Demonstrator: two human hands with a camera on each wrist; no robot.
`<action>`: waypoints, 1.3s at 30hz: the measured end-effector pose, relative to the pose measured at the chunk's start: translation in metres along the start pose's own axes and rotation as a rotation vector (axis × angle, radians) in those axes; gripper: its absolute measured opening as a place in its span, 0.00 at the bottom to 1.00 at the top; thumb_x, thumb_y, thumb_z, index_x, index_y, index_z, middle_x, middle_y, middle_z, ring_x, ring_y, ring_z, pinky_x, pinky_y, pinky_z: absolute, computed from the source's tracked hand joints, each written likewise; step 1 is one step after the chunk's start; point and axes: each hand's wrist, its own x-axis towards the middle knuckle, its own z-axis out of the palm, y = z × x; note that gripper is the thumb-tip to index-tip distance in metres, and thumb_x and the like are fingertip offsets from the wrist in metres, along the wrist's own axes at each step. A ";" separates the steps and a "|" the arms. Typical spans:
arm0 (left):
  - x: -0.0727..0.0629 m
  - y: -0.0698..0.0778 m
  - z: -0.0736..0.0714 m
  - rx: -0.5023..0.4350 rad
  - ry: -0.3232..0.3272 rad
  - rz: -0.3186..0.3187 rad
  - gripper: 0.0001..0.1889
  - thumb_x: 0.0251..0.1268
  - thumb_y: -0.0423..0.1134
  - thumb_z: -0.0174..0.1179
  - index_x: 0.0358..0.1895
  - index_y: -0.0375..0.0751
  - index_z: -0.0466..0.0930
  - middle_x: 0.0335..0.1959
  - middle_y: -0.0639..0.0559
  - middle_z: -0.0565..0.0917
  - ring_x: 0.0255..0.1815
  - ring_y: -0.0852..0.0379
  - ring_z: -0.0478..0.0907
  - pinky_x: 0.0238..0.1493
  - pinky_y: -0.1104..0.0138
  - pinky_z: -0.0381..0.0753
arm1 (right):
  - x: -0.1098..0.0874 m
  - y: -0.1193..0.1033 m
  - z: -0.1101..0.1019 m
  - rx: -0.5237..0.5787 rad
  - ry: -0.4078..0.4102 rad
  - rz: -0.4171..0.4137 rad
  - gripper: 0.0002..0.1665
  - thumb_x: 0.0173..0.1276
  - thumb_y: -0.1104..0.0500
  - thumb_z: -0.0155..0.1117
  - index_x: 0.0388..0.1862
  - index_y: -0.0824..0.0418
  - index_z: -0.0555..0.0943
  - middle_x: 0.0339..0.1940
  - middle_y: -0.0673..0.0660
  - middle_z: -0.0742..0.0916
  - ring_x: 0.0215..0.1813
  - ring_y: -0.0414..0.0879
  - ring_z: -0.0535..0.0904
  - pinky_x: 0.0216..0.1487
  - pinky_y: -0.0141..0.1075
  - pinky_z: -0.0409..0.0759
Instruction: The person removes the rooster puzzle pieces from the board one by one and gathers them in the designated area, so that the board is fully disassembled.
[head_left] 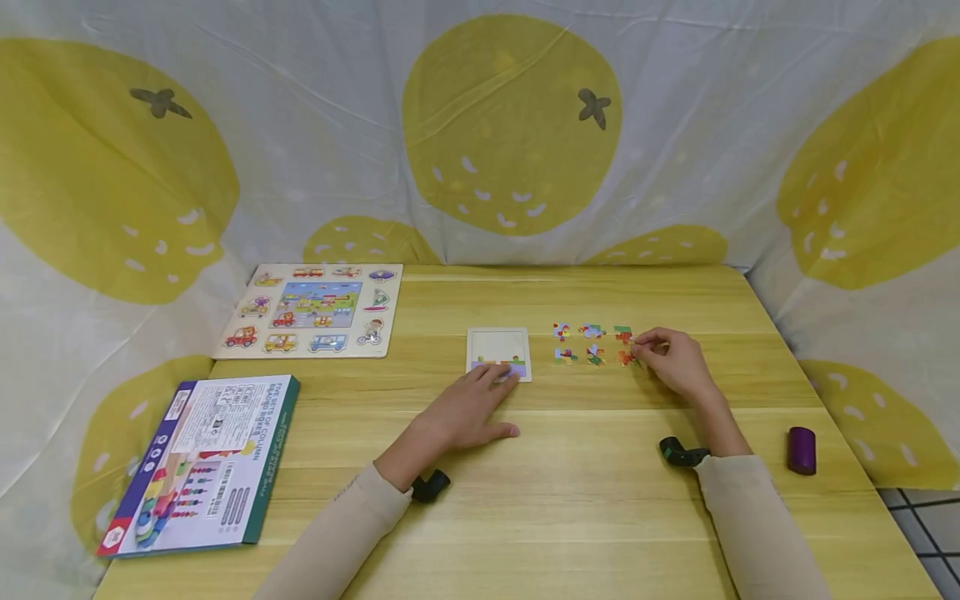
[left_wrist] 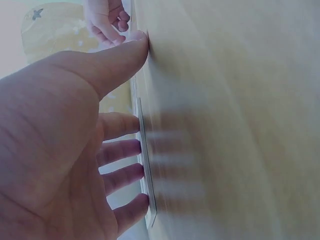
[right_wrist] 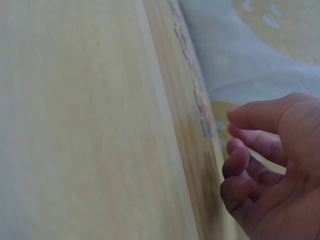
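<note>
My left hand rests its fingertips on the near edge of a small square puzzle tray. In the left wrist view four fingers touch the tray's thin edge. Coloured pieces line the tray's near side, partly hidden by the fingers; its upper part shows plain cream. Right of it, several jigsaw pieces lie in two rows. My right hand hovers beside the rightmost orange piece. In the right wrist view its fingers are loosely curled, with nothing visible between thumb and forefinger.
A vehicle picture board lies at the back left. In front of it is a boxed bead set. A purple cylinder stands or lies near the right edge. Patterned cloth encloses the table's back and sides.
</note>
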 end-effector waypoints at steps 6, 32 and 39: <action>-0.001 0.002 -0.001 0.005 -0.007 -0.007 0.47 0.73 0.69 0.52 0.84 0.45 0.52 0.85 0.45 0.54 0.85 0.42 0.52 0.83 0.50 0.55 | 0.003 -0.011 0.008 0.064 0.020 -0.039 0.13 0.75 0.55 0.66 0.49 0.63 0.87 0.44 0.63 0.88 0.32 0.38 0.81 0.29 0.29 0.76; -0.009 0.024 -0.001 0.017 -0.062 0.007 0.48 0.73 0.71 0.49 0.84 0.42 0.50 0.86 0.42 0.45 0.87 0.46 0.42 0.82 0.37 0.45 | 0.025 -0.098 0.081 0.211 -0.231 -0.204 0.14 0.75 0.54 0.66 0.53 0.60 0.87 0.46 0.55 0.90 0.48 0.48 0.85 0.54 0.45 0.84; -0.009 0.021 -0.001 0.004 -0.089 0.007 0.49 0.73 0.71 0.49 0.85 0.43 0.48 0.87 0.43 0.43 0.87 0.46 0.41 0.81 0.37 0.46 | 0.028 -0.114 0.102 0.229 -0.302 -0.241 0.14 0.76 0.54 0.65 0.53 0.60 0.87 0.49 0.53 0.90 0.52 0.48 0.85 0.60 0.48 0.83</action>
